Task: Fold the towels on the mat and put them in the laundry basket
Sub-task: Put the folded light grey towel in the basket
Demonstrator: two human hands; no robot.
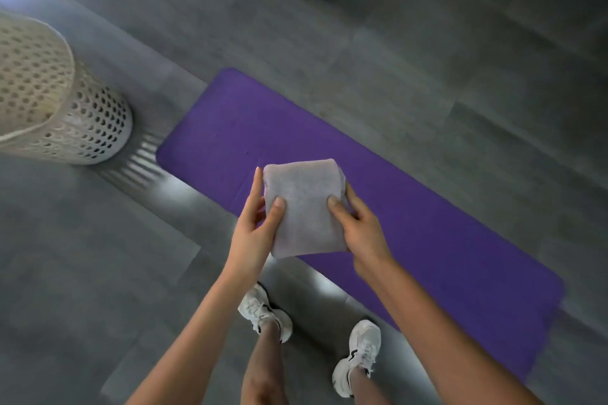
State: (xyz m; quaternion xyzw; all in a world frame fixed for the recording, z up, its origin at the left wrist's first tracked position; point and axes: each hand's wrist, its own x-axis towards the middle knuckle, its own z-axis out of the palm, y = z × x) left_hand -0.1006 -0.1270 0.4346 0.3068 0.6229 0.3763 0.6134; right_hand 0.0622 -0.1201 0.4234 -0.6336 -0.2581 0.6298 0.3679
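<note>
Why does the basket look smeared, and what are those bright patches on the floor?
Head view: the laundry basket is streaked by motion blur and bowed by the wide lens; glare shines on the floor beside the mat; the towel, gripped by left hand and right hand, looks sharper.

The left forearm point(204, 322) rises from 7 o'clock and the right forearm point(424, 325) from 5 o'clock, converging toward the centre. The left hand point(253, 230) grips the folded towel point(304, 207) at its 9 o'clock edge, thumb pressed on top and index finger stretched toward 12. The right hand point(360, 230) grips the 3 o'clock edge, thumb on top and fingers wrapped round the side.
</note>
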